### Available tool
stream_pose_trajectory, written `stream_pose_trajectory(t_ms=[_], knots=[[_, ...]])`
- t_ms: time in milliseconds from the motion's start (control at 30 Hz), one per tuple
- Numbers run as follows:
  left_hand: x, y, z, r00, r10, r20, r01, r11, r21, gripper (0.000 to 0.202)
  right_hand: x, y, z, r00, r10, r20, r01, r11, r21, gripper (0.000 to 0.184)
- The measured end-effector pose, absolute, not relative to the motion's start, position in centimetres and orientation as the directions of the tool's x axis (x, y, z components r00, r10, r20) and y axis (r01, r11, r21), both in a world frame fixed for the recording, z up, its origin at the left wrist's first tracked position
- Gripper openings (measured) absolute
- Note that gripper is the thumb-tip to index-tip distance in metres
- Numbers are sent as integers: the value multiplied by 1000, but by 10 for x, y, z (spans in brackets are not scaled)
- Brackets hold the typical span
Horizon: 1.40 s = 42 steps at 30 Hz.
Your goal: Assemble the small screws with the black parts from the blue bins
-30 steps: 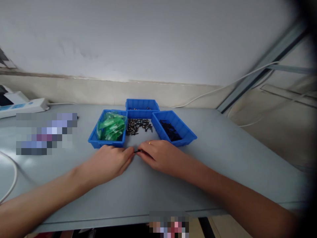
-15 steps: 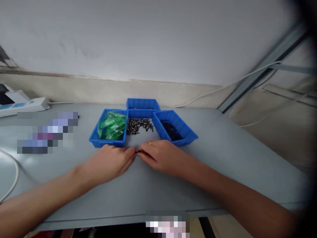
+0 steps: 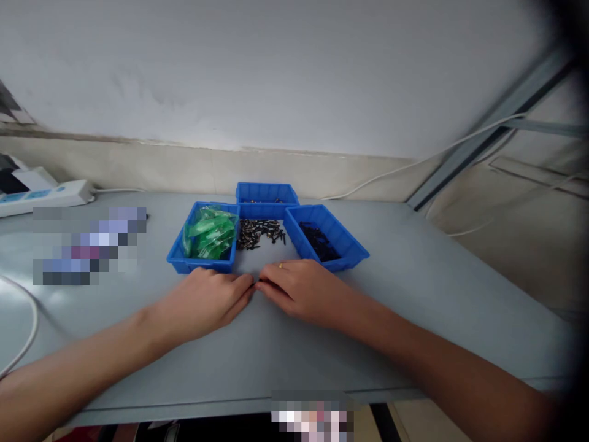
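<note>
My left hand and my right hand meet fingertip to fingertip just above the grey table. Both are closed in a pinch on a small dark piece, mostly covered by the fingers; its kind cannot be made out. Beyond the hands lies a loose pile of small dark and brassy screw-like parts. A blue bin with green plastic bags stands behind my left hand. Past my right hand is another blue bin, with small black parts in it.
A third blue bin sits at the back with a few small parts. At the left are a white power strip, a blurred-out object and a white cable. A metal frame post rises at the right.
The fingertips of both hands are slightly closer together, and less of the dark piece shows between them. The bins and the loose pile stay in place.
</note>
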<state>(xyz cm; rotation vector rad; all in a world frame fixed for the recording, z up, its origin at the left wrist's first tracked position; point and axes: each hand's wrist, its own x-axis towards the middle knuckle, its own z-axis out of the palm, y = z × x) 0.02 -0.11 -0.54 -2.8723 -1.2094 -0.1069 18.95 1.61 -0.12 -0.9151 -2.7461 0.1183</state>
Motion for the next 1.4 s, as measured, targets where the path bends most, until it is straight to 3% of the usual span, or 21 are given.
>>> stream_pose_trajectory(t_ms=[733, 900, 1133, 1400], knots=[[0, -1, -5, 679, 734, 30, 734, -679, -15, 24, 190, 17, 1, -785, 604, 136, 588, 796, -145, 22], [0, -3, -3, 660, 749, 54, 747, -663, 47, 27, 192, 19, -3, -787, 604, 122, 593, 796, -118, 22], [-1, -2, -6, 700, 670, 246, 668, -737, 104, 30, 191, 19, -8, -786, 603, 138, 585, 797, -150, 21], [-2, -2, -3, 701, 668, 247, 634, -744, 213, 27, 190, 20, -6, -809, 567, 156, 546, 823, -157, 21]])
